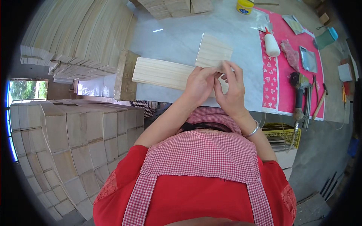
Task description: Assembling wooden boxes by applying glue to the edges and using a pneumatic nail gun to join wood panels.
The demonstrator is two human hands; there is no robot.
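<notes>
My left hand [200, 84] and my right hand [233, 92] meet over the front part of the table, fingertips close together. Both hands are closed in a pinch; whatever sits between the fingers is hidden or too small to name. Under and left of my left hand lies a long pale wooden board [162, 73], and a bit of pale wood shows below the fingers. Just beyond the hands a squarish thin wooden board [214, 51] rests on the table, its near edge partly covered by my fingers.
Stacked boards [75, 34] rise at the left, beside a taped block [126, 75]. More wood stacks [79, 139] stand below. On the right, a pink cloth [269, 83] carries a white glue bottle [271, 44], a nail gun [299, 90] and a hammer [320, 101]. A yellow tub [245, 6] is behind.
</notes>
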